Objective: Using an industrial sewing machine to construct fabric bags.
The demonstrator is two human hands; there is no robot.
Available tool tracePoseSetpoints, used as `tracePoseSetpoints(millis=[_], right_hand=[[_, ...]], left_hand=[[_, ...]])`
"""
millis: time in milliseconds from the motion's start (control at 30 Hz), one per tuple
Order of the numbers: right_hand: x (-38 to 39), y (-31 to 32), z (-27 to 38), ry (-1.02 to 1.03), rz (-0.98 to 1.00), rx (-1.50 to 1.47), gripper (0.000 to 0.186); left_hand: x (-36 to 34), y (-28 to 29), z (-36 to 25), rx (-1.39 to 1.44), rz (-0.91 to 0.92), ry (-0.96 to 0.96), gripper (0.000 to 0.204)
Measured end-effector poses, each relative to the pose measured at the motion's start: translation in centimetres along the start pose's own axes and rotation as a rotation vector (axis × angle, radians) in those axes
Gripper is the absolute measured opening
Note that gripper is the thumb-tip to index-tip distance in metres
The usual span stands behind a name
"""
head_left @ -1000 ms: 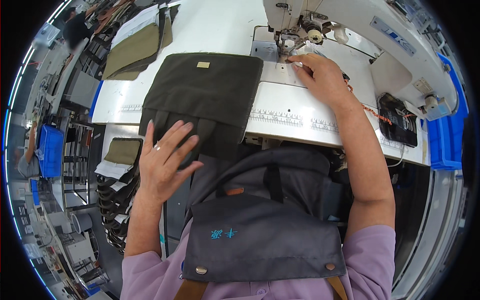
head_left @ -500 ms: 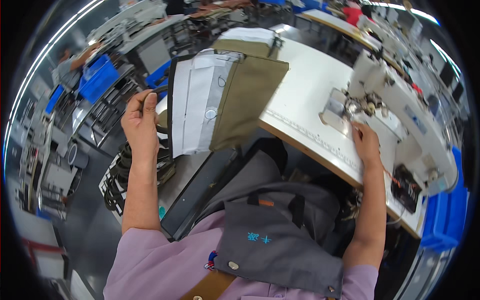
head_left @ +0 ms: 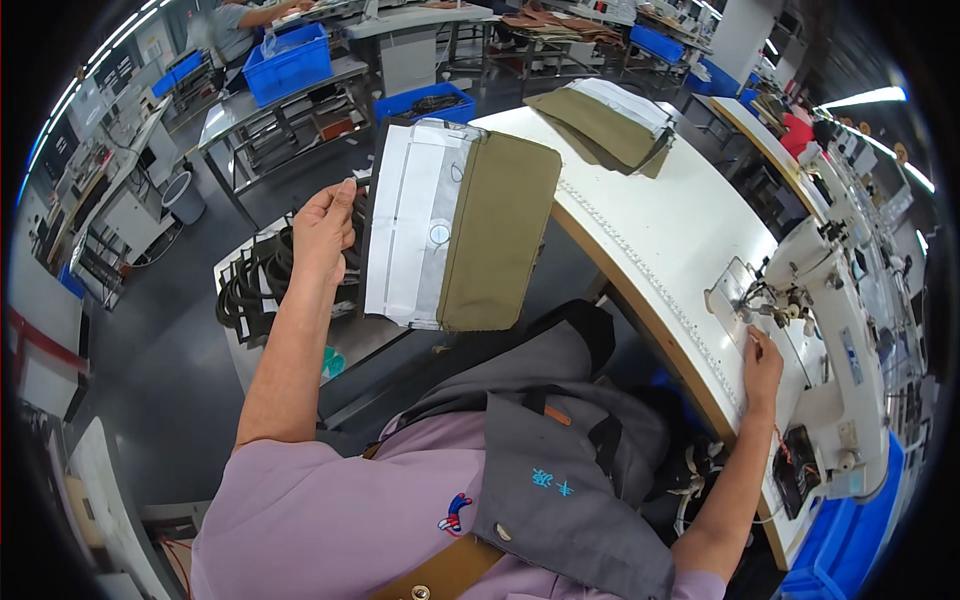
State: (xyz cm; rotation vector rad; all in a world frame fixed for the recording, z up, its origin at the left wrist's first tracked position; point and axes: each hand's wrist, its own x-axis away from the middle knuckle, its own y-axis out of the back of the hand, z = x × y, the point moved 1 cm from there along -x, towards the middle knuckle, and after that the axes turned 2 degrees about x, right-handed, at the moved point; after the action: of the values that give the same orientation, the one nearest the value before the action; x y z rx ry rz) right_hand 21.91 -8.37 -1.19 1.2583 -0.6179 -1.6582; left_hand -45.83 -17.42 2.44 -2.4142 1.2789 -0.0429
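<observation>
On the left, my left hand (head_left: pixel 322 232) is closed on a dark strap at the edge of an olive fabric panel (head_left: pixel 505 225). The panel hangs in the air, with a white and grey strip of backing and a small ring on its left part. At the right, my right hand (head_left: pixel 763 368) rests at the sewing machine (head_left: pixel 845 310), close to its needle area. Its fingers are drawn together; whatever is between them is too small to make out.
More olive panels (head_left: pixel 610 125) with white backing lie at the far end of the white machine table (head_left: pixel 650 225). Dark looped straps (head_left: pixel 262 285) are heaped on a low stand at my left. Blue bins (head_left: pixel 288 68) stand farther off, and a person works behind them.
My view has turned left. The panel has swung to face me more squarely and now stands apart from the other olive panels on the table. My right hand stays by the needle area.
</observation>
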Motion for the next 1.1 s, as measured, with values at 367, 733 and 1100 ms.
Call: tracePoseSetpoints(millis=[367, 733, 1100], right_hand=[[0.1, 0.5, 0.3, -0.06, 0.082, -0.002, 0.028], [0.4, 0.8, 0.0, -0.109, 0.138, -0.069, 0.029], [0.5, 1.1, -0.7, -0.173, 0.139, -0.021, 0.029]], left_hand=[[-2.1, 8.7, 0.3, -0.407, -0.19, -0.006, 0.027], [-7.6, 3.4, 6.6, -0.29, -0.052, 0.24, 0.024], [-17.4, -6.2, 13.3, -1.089, 0.691, -0.186, 0.036]])
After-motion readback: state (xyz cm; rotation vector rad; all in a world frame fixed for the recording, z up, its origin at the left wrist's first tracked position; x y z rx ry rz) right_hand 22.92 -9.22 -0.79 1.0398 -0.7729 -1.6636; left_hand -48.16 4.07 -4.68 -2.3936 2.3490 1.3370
